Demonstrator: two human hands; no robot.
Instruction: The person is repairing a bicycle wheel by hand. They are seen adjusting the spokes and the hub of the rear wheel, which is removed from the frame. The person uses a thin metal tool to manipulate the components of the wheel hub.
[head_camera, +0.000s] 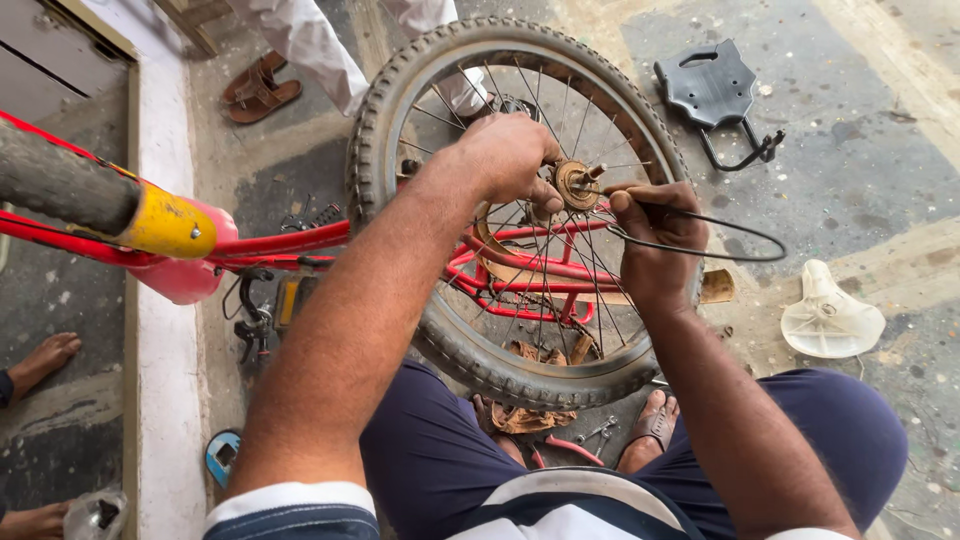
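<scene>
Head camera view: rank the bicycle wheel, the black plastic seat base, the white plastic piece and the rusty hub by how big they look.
1. Bicycle wheel
2. Black plastic seat base and white plastic piece: look alike, unranked
3. Rusty hub

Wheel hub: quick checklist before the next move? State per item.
1. Left hand on hub: ok, fingers grip beside it.
2. Right hand holds cable: ok, loop pinched.
3. Cable clear of spokes: cannot tell, the end is hidden by fingers.
4. Wheel steady: ok, it rests against the knees.
5. Floor around the wheel free: not ok, red frame and white seat shell lie close.
</scene>
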